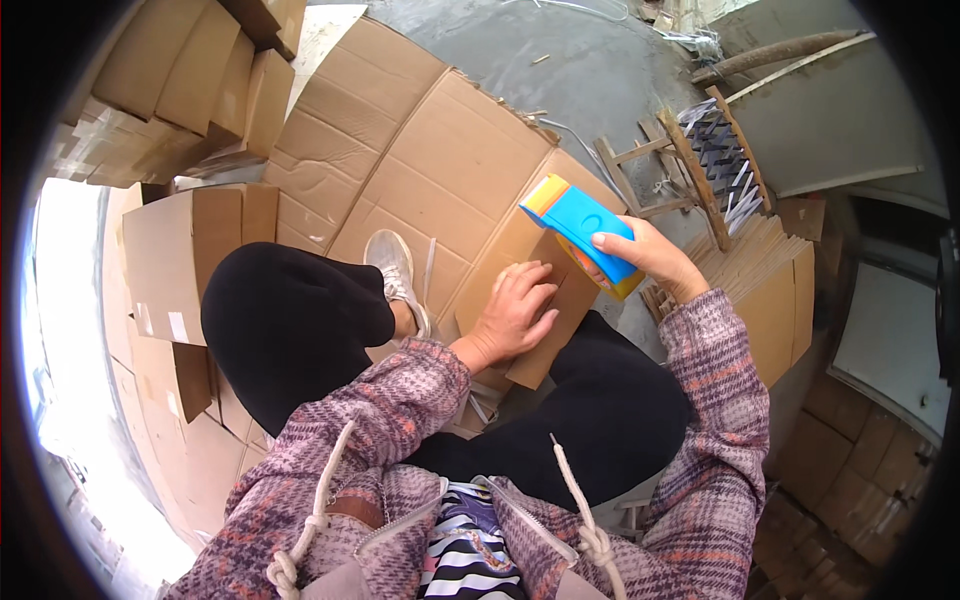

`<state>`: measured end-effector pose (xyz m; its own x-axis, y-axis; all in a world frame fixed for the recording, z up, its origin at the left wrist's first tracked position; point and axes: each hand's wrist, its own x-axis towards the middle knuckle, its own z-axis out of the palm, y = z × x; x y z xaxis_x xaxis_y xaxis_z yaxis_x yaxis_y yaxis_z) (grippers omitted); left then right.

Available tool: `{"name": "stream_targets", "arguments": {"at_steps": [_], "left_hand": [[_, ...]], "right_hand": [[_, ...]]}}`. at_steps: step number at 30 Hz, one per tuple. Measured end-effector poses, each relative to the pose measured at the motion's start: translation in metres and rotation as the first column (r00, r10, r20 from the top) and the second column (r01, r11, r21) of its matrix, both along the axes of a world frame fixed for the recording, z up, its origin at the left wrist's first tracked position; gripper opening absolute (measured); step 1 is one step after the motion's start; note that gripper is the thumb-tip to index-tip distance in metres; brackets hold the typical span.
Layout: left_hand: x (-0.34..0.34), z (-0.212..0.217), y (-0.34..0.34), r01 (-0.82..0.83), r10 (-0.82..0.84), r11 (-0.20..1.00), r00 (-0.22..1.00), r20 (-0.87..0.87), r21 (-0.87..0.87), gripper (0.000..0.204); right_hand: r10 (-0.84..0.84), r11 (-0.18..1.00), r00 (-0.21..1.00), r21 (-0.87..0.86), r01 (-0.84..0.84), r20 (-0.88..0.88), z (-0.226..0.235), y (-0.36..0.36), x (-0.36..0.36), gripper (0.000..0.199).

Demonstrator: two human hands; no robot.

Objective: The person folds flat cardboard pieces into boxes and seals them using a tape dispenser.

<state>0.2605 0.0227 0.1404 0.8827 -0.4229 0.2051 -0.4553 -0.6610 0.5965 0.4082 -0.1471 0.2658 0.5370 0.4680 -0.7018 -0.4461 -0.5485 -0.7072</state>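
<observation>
My right hand is closed around a blue and yellow tape dispenser, its thumb on the blue side. The yellow end of the dispenser points up and left. Below it, between my knees, is a brown cardboard box. My left hand lies on the box's cardboard, fingers stretched and slightly apart, holding nothing. The dispenser is just to the right of my left hand, apart from it. Its lower part is partly hidden by my right hand, and the box's lower side is hidden by my leg.
A large flattened cardboard sheet covers the floor ahead, with my shoe on it. Brown boxes and a carton stack stand left. At right are a wooden stool with woven straps and folded cartons.
</observation>
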Motion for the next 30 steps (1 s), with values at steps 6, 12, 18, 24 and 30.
{"name": "stream_targets", "arguments": {"at_steps": [6,12,18,24,30], "left_hand": [[0.093,-0.024,0.038,-0.831,-0.119,0.251,0.483,-0.868,-0.497,0.035],[0.119,-0.021,0.04,-0.828,-0.521,0.228,0.341,-0.783,-0.513,0.03],[0.121,-0.031,0.038,-0.794,-0.537,0.221,0.385,-0.751,-0.566,0.025],[0.121,-0.026,0.037,-0.805,-0.568,0.233,0.343,-0.748,-0.546,0.024],[0.116,-0.036,0.031,-0.841,-0.609,0.171,0.319,-0.727,-0.513,0.02]], "right_hand": [[0.014,1.0,0.999,-0.015,-0.014,-0.045,0.004,0.009,0.003,0.05],[0.022,0.995,0.999,-0.095,-0.025,-0.036,0.006,0.008,0.005,0.055],[0.023,0.996,1.0,-0.083,-0.023,0.004,0.003,0.004,0.007,0.053],[0.03,0.996,0.994,-0.086,-0.039,-0.103,0.007,0.004,0.009,0.065],[0.022,0.994,0.993,-0.108,-0.035,-0.114,0.008,0.005,0.009,0.066]]}}
